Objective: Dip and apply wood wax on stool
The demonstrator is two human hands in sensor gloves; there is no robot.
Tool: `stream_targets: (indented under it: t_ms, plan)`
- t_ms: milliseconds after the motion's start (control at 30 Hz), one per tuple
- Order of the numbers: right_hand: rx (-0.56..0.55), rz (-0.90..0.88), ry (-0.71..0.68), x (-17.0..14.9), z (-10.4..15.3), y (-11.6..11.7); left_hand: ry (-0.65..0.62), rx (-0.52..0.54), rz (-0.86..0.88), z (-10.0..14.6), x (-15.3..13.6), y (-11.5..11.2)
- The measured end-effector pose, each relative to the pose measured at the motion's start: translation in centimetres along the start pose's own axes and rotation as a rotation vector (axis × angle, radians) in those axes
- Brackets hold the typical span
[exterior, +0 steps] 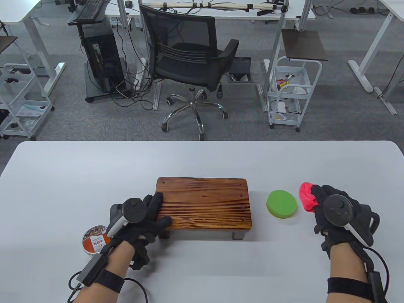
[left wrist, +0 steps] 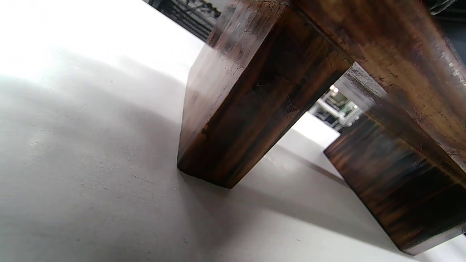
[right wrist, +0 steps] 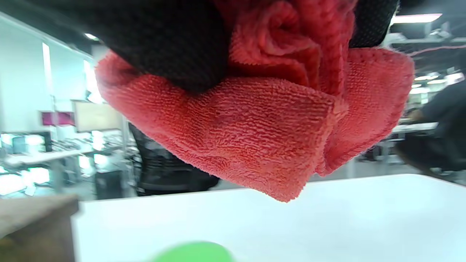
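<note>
Red terry cloth (exterior: 307, 197) was bunched tight in the right hand's (exterior: 336, 214) fingers (right wrist: 171, 47), hanging clear of the desk (exterior: 63, 176) just right of the green wax lid or puck (exterior: 281, 204). The left hand (exterior: 139, 217) lay spread on the near-left corner of the wooden stool (exterior: 203, 203), fingers (exterior: 156, 203) flat on top and the thumb wrapped over the near edge, holding it without closing round it. A round tin (exterior: 94, 240) sat at the near left, beside that wrist. Judged from this, the dip came next: the cloth's hanging fold should touch the wax lightly, picking up a thin smear, while the left hand pressed the stool firmly down so that rubbing along the grain would not shift it.
</note>
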State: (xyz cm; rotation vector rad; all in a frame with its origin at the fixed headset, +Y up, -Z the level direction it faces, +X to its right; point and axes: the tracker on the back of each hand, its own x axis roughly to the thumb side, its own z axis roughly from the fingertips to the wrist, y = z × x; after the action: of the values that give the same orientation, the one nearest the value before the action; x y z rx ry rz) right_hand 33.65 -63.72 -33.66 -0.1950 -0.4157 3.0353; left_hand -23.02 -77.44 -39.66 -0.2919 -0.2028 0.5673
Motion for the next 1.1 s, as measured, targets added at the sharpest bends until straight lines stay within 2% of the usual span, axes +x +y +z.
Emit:
stream_targets:
  t_ms: [133,267,433,500,567,667,900,1000,1100]
  plan:
    - [0.055,0.099,0.090,-3.4,2.2,2.4,0.000,0.001,0.000,0.0,0.0,0.0]
    - [0.149,0.168,0.160,-6.0,5.0,6.2,0.000,0.001,-0.001,0.0,0.0,0.0]
    - [0.268,0.185,0.155,-6.7,8.0,10.5,-0.001,0.001,0.001,-0.1,0.0,0.0]
    - [0.284,0.187,0.139,-6.4,8.8,11.3,-0.001,0.002,0.003,-0.1,0.0,0.0]
    - [0.292,0.190,0.133,-6.2,9.0,11.2,0.000,0.002,0.003,0.0,0.0,0.0]
    - [0.392,0.185,0.149,-6.1,9.2,11.2,0.000,0.003,0.002,-0.1,0.0,0.0]
    - [0.497,0.176,0.164,-5.4,9.4,11.0,0.001,0.003,0.001,-0.1,0.0,-0.1]
    - [0.497,0.135,0.155,-4.5,8.9,9.9,0.000,0.003,0.003,-0.1,0.0,-0.1]
    - [0.430,0.085,0.114,-2.9,8.2,8.1,0.000,0.002,0.005,-0.1,0.1,-0.1]
